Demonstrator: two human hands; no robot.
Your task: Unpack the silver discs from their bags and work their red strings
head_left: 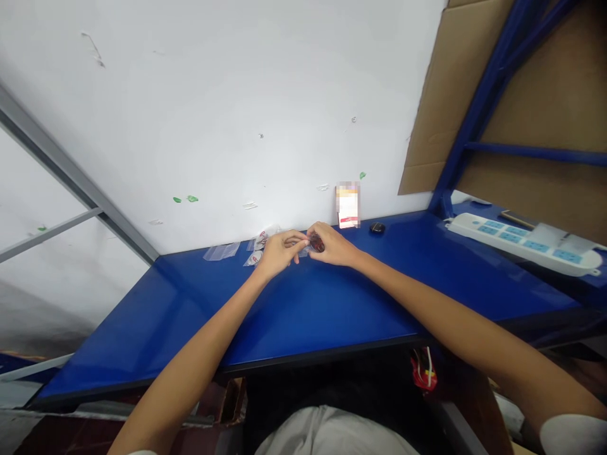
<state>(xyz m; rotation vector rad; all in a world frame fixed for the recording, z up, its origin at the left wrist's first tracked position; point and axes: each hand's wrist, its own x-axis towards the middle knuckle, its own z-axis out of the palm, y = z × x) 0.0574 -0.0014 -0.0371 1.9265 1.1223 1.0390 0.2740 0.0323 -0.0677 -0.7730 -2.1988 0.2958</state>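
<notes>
Over the back of the blue table, my left hand [277, 254] and my right hand [336, 245] meet fingertip to fingertip. A small dark reddish item [316, 242] sits in the curled fingers of my right hand; its exact kind is not clear. Clear plastic [306, 249], seemingly a small bag, shows between the two hands, and the thumb and fingers of my left hand pinch at its edge. Just left of my left hand lie several small clear bags [255, 258] with white and red contents, partly hidden by that hand. Flat clear plastic bags [222, 251] lie farther left.
Against the white wall [284, 95] leans a small white and red card or box [348, 205], partly blurred. A small black rounded object [377, 228] lies right of it on the blue table [303, 316]. A white power strip [521, 243] stands at the right, near a blue frame [467, 126].
</notes>
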